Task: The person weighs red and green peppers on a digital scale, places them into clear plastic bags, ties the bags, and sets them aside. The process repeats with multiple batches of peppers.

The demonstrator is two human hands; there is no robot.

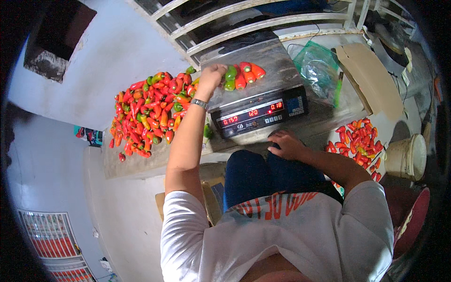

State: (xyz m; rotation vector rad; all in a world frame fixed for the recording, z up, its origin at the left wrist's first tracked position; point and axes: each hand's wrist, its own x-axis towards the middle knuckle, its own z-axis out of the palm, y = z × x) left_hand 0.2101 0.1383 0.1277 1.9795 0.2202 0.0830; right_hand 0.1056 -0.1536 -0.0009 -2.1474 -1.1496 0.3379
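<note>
My left hand [213, 76] reaches over the steel plate [272, 61] of a digital scale. Its fingers are bent together right beside a green pepper [230, 73]; whether they grip anything is hidden. Several red peppers [249, 76] lie in a small group on the plate, next to the green one. The scale's black front panel [258, 115] faces me with lit red digits. My right hand [284, 144] rests on my knee, its fingers apart and loosely bent, with nothing in it.
A large heap of red, orange and green peppers [150, 110] lies left of the scale. At the right are a clear plastic bag [317, 73], a cardboard piece [371, 75], a smaller pile of red peppers [359, 141] and a whitish bucket [406, 157]. White railing [258, 23] stands behind.
</note>
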